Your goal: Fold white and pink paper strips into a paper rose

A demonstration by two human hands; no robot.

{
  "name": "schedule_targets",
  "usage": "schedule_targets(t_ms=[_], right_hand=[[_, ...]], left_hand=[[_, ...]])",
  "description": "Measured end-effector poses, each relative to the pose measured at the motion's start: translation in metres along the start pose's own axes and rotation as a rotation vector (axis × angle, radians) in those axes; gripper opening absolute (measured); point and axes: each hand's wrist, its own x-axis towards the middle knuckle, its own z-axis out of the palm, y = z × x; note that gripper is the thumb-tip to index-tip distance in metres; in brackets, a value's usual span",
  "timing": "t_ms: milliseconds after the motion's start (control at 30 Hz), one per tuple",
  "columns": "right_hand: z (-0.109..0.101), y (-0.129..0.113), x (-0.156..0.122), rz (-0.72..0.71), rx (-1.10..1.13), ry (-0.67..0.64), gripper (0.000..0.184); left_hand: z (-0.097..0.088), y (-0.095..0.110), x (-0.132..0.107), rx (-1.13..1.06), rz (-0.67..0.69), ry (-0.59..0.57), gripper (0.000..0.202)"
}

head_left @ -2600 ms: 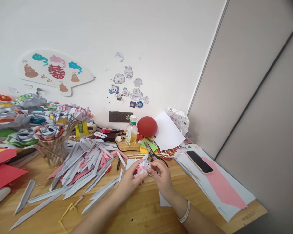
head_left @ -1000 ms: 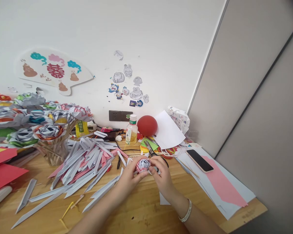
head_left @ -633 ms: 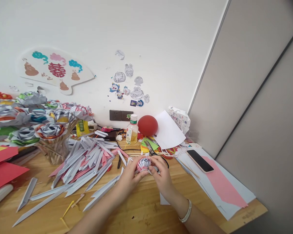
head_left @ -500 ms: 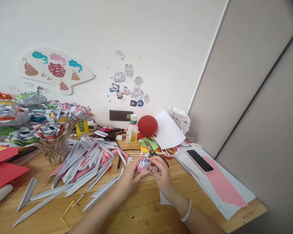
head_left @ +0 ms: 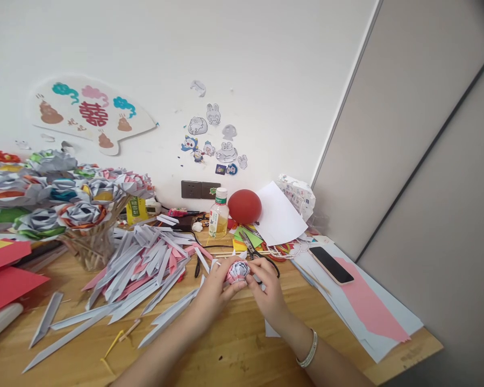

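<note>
A small rolled paper rose (head_left: 236, 271), pink and grey-white, sits between both my hands just above the wooden table (head_left: 234, 349). My left hand (head_left: 215, 290) cups it from the left with fingers closed round it. My right hand (head_left: 268, 287), with a beaded bracelet at the wrist, pinches it from the right. A big pile of folded grey and pink paper strips (head_left: 145, 263) lies just left of my hands. Black scissors (head_left: 252, 252) lie right behind the rose.
A vase of finished paper roses (head_left: 64, 199) stands at the left, red sheets (head_left: 8, 274) in front of it. At the back are a small bottle (head_left: 218, 214), a red balloon (head_left: 244, 206) and white paper. A phone (head_left: 331, 264) lies on white and pink sheets at right.
The rose has been turned and tightened in my fingers, going from a looser bundle to a rounder roll. Both hands have shifted slightly away from me; the view has drifted a little.
</note>
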Motion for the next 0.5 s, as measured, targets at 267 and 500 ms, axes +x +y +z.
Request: schedule_targets(t_ms=[267,500], right_hand=[[0.0015,0.0019,0.0,0.021,0.064,0.079,0.014],[0.0014,0.0064,-0.0004,-0.014,0.031,0.07,0.015]], left_hand=[[0.0005,0.0002,-0.0006,0.006,-0.011,-0.001,0.037],[-0.0004,0.0019,-0.0015,0.04,-0.025,0.0,0.039]])
